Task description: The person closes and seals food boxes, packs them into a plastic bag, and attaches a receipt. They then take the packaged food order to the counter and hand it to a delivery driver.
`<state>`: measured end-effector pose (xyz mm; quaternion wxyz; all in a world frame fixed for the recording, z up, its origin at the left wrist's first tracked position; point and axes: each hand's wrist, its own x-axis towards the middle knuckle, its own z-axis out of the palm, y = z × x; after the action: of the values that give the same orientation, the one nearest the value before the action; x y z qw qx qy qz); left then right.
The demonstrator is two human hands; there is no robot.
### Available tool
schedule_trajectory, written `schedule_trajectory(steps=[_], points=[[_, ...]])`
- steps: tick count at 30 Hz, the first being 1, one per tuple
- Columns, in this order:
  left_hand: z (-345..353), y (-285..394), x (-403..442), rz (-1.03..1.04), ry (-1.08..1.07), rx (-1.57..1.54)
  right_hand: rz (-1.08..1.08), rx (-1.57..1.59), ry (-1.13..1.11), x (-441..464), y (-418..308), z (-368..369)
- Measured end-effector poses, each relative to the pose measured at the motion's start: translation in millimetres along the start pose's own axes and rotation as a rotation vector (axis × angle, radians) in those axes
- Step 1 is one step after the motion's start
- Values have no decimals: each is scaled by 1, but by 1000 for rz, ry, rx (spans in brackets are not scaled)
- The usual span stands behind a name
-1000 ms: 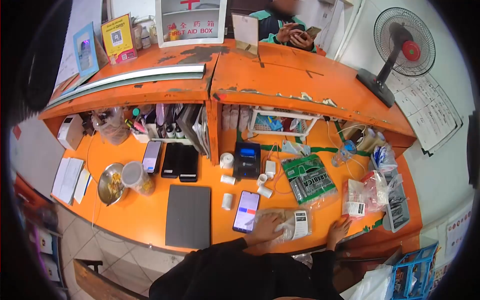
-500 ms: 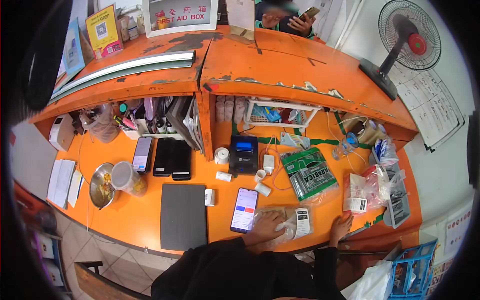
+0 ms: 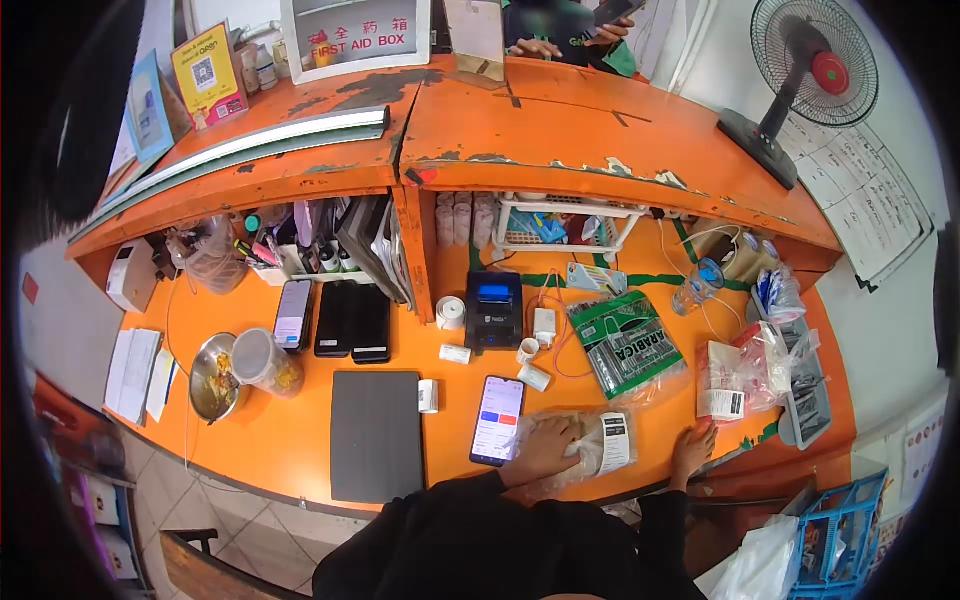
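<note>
A clear plastic bag (image 3: 590, 462) with a brown packet inside and a white printed label lies at the desk's front edge. My left hand (image 3: 542, 450) is on top of it, fingers curled over the bunched plastic. Just left of that hand, a phone (image 3: 495, 420) with a lit screen lies face up. My right hand (image 3: 692, 450) rests at the front edge with its fingers apart, holding nothing. Its fingertips are close to a red and white packet (image 3: 720, 385) with a printed label.
Behind my hands are a green ARABICA packet (image 3: 630, 345) and a black receipt printer (image 3: 495, 310). A dark flat folder (image 3: 376, 435), metal bowl (image 3: 215, 378) and plastic tub (image 3: 268, 362) stand left. A fan (image 3: 800, 90) is on the upper counter; another person holds a phone beyond it.
The whole view has shifted slightly. My hands stay in about the same places on the bag and desk edge. The other person's hands have moved, one now lower on the counter.
</note>
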<state>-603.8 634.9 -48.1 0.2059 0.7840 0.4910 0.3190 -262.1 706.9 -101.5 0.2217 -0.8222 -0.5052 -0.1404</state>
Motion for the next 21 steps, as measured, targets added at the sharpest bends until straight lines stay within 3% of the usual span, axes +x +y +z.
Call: schedule_trajectory(steps=[11,14,15,18,19,21], points=[[2,-2,0,-49,-114,-65,-37,18,29,0,4,4],[-6,0,1,55,-62,-45,-47,32,32,0,5,5],[1,-8,-1,174,-63,29,-46,20,21,1,7,8],[16,-15,0,144,-79,78,-15,0,5,2,2,4],[12,-12,0,35,-115,-111,-26,-5,22,2,5,7],[5,-6,2,7,-126,-72,-38,-25,33,1,8,10]])
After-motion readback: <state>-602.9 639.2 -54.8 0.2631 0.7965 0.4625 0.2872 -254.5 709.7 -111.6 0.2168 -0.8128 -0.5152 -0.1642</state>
